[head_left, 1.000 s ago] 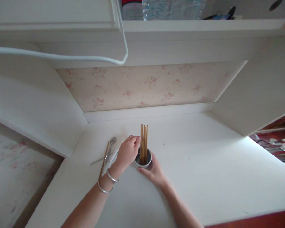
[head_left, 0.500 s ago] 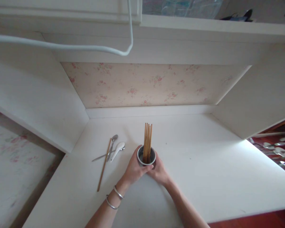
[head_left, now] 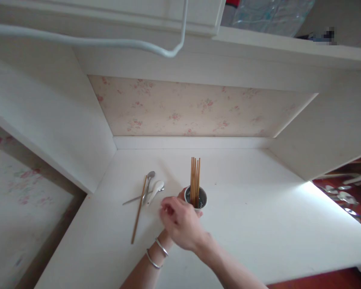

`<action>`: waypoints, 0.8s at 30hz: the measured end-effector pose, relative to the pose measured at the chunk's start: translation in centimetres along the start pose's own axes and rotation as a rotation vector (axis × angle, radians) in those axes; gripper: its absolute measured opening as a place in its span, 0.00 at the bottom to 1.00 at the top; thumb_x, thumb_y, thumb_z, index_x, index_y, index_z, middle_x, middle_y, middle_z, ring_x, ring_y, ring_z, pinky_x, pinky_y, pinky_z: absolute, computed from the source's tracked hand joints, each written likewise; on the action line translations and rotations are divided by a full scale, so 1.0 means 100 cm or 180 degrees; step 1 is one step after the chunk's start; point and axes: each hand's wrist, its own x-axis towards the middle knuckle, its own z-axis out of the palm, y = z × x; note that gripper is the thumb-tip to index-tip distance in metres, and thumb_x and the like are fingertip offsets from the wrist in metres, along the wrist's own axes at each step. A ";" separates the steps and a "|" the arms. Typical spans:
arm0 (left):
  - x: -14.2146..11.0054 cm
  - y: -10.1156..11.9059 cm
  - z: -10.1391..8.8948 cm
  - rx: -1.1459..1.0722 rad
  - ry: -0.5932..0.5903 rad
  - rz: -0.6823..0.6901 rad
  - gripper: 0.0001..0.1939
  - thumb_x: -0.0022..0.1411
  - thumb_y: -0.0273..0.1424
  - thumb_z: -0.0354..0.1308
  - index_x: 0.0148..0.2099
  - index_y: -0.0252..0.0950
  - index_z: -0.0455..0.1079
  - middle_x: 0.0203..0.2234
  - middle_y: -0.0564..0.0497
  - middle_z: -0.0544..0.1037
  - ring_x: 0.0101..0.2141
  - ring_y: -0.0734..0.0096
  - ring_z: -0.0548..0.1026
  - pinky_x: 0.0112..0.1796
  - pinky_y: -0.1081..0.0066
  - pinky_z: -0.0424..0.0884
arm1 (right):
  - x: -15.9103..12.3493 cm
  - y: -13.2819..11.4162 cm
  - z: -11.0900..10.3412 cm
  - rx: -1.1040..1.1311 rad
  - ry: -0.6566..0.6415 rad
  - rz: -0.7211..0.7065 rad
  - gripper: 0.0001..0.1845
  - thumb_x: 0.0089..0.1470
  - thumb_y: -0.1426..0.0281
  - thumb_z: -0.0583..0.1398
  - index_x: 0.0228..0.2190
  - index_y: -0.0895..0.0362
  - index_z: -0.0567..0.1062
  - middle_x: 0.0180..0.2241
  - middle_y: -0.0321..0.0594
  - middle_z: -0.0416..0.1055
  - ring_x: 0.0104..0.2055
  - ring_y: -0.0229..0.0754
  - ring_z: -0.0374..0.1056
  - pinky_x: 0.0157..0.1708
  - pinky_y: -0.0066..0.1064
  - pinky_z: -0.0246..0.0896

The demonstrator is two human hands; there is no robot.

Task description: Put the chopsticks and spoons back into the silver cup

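Observation:
A metal cup (head_left: 185, 199) with several wooden chopsticks (head_left: 195, 180) standing in it is on the white counter, my left hand (head_left: 182, 193) closed around it. Most of that hand lies hidden behind my right hand (head_left: 182, 222), which crosses over the left wrist. The right fingers are loosely bent and apart, slightly blurred, with nothing visible in them. Just left of them lie a white spoon (head_left: 156, 190), a metal spoon (head_left: 151, 175), another thin metal utensil (head_left: 132, 199) partly beneath the white spoon, and a single chopstick (head_left: 136, 224).
White side panels (head_left: 78, 120) flank the counter (head_left: 258, 224), and floral wallpaper (head_left: 174, 108) covers the back. Overhead runs a shelf edge (head_left: 273, 50) with a white cable (head_left: 108, 43) hanging before it. More metal utensils (head_left: 345, 196) lie beyond the right panel.
My right hand has let go of the cup and moved left across my left wrist, toward the loose utensils. My left hand stays on the cup. The view has shifted slightly.

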 end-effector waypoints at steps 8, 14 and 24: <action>0.001 -0.025 -0.007 0.0401 -0.0146 0.0453 0.45 0.40 0.24 0.72 0.61 0.42 0.60 0.51 0.45 0.73 0.52 0.54 0.70 0.56 0.56 0.60 | 0.051 -0.014 0.121 -0.1663 -0.1731 -0.0025 0.17 0.49 0.73 0.58 0.43 0.64 0.69 0.32 0.53 0.77 0.32 0.56 0.77 0.24 0.43 0.73; -0.001 -0.024 -0.009 0.0279 -0.0190 0.0418 0.44 0.41 0.24 0.71 0.60 0.42 0.59 0.51 0.46 0.72 0.53 0.53 0.68 0.56 0.54 0.59 | 0.053 -0.014 0.132 -0.1639 -0.1687 -0.0016 0.18 0.49 0.75 0.58 0.44 0.66 0.69 0.33 0.56 0.76 0.34 0.55 0.77 0.27 0.42 0.74; -0.004 -0.007 -0.006 -0.0019 -0.0168 0.0325 0.39 0.41 0.25 0.70 0.56 0.42 0.64 0.46 0.47 0.75 0.50 0.53 0.70 0.53 0.55 0.63 | 0.013 -0.031 0.054 0.0533 -0.0351 0.0234 0.24 0.57 0.74 0.53 0.55 0.53 0.59 0.38 0.41 0.78 0.35 0.44 0.76 0.35 0.33 0.72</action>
